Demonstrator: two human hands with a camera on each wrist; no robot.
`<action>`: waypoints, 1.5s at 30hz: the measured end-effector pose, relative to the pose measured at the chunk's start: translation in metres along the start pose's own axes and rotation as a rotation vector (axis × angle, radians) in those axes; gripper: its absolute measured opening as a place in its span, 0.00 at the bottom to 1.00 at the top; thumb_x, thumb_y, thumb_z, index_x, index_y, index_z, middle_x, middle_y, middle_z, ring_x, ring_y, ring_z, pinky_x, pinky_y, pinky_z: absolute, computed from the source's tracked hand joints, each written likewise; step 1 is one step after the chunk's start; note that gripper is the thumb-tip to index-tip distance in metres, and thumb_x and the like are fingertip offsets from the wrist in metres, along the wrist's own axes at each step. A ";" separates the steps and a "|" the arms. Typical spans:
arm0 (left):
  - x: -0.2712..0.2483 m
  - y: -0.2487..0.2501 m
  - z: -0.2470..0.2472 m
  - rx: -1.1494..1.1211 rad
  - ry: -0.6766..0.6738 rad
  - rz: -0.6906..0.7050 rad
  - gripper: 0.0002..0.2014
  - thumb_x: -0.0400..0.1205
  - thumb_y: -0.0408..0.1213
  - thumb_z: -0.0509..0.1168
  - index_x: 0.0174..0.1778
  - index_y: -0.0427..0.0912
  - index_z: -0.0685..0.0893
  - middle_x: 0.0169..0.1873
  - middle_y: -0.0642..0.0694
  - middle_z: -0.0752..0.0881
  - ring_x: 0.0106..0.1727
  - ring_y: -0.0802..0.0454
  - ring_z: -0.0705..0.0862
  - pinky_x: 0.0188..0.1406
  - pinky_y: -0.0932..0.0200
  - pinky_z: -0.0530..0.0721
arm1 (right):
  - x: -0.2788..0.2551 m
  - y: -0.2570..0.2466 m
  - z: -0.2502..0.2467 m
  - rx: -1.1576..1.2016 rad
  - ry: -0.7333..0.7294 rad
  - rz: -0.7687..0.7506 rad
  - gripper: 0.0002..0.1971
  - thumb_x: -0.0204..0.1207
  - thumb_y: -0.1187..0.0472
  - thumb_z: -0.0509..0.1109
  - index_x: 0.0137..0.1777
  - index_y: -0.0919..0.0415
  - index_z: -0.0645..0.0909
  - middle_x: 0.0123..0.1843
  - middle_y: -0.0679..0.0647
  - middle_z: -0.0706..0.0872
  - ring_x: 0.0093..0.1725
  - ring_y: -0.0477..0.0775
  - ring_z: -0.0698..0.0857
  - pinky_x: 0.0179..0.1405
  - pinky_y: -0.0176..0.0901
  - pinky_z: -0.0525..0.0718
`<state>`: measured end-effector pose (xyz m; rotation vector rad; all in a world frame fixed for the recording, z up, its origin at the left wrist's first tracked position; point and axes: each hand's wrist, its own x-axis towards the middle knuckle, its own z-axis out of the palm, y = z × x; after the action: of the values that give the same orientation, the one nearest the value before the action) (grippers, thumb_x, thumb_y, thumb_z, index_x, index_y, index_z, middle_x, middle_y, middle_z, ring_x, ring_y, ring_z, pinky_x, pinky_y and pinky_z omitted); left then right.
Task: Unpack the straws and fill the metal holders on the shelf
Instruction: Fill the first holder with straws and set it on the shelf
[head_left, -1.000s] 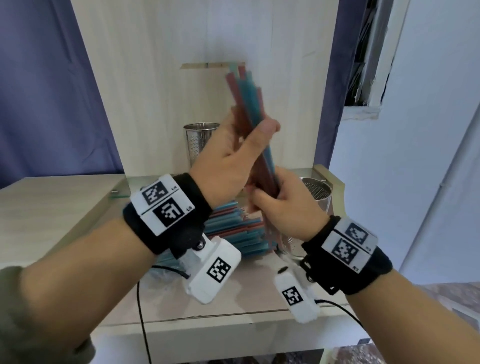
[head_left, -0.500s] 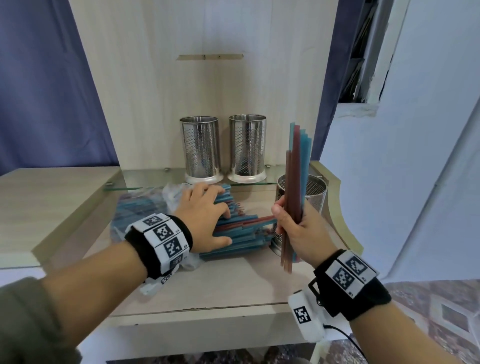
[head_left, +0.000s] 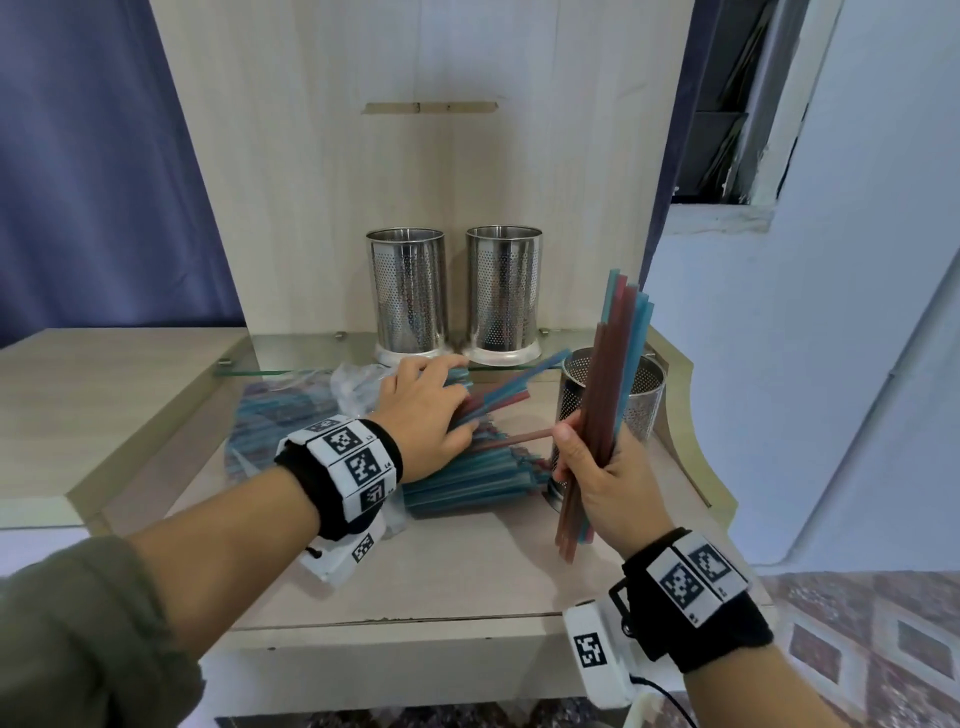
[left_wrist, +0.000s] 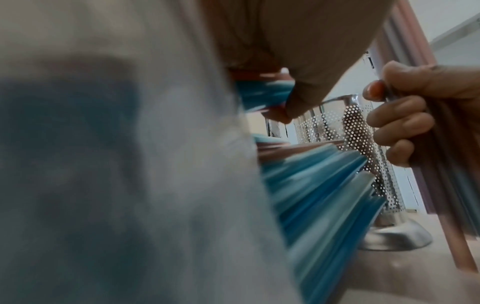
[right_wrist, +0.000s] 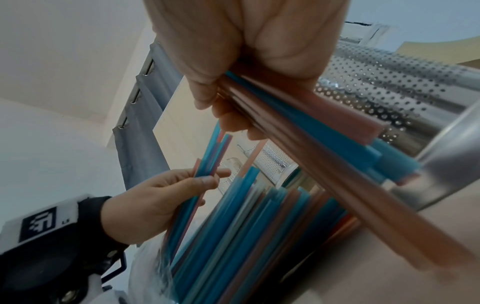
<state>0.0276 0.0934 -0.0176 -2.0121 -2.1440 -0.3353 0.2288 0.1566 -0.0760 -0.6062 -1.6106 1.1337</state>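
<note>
My right hand (head_left: 584, 460) grips an upright bundle of red and blue straws (head_left: 621, 364) just in front of the perforated metal holder (head_left: 641, 400) on the lower shelf. My left hand (head_left: 452, 410) reaches into the loose pile of straws (head_left: 467, 480) and pinches a few straws (head_left: 511, 387), their far ends lifted. In the right wrist view the left hand's thumb and fingers (right_wrist: 207, 181) close on those few straws (right_wrist: 215, 156) above the pile (right_wrist: 246, 226). Two more metal holders (head_left: 408, 291) (head_left: 503, 291) stand empty on the glass shelf (head_left: 291, 353).
A crumpled clear plastic bag (head_left: 358, 379) lies behind and under the pile, with more straws inside at the left (head_left: 280, 410). A wooden back panel (head_left: 415, 171) rises behind the holders. The shelf's raised curved edge (head_left: 696, 415) is at the right.
A second ago both hands held the bundle up high. The left hand then dropped onto the pile and now lifts a few straws from it. The right hand's bundle has tilted slightly.
</note>
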 end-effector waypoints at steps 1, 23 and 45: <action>0.003 0.001 -0.001 -0.026 0.017 0.010 0.16 0.84 0.51 0.58 0.58 0.45 0.80 0.78 0.51 0.63 0.73 0.45 0.59 0.69 0.48 0.59 | 0.000 0.001 0.001 0.017 0.004 -0.001 0.15 0.71 0.46 0.69 0.48 0.57 0.79 0.29 0.50 0.80 0.28 0.46 0.81 0.30 0.38 0.82; 0.042 0.019 -0.069 -0.717 0.554 0.043 0.06 0.88 0.45 0.55 0.51 0.47 0.70 0.30 0.51 0.75 0.26 0.54 0.74 0.28 0.56 0.76 | 0.001 0.002 0.009 -0.020 -0.050 0.004 0.11 0.71 0.44 0.69 0.44 0.51 0.77 0.26 0.44 0.82 0.27 0.47 0.81 0.31 0.46 0.82; 0.011 0.041 -0.088 -1.252 0.800 0.098 0.06 0.88 0.42 0.52 0.45 0.47 0.67 0.21 0.58 0.68 0.18 0.60 0.65 0.17 0.64 0.66 | 0.004 -0.004 0.025 -0.205 -0.115 0.037 0.08 0.75 0.51 0.76 0.48 0.47 0.80 0.30 0.46 0.77 0.31 0.43 0.78 0.36 0.35 0.77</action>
<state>0.0660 0.0808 0.0710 -1.7573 -1.3090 -2.3921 0.2052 0.1491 -0.0708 -0.7167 -1.8360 1.0532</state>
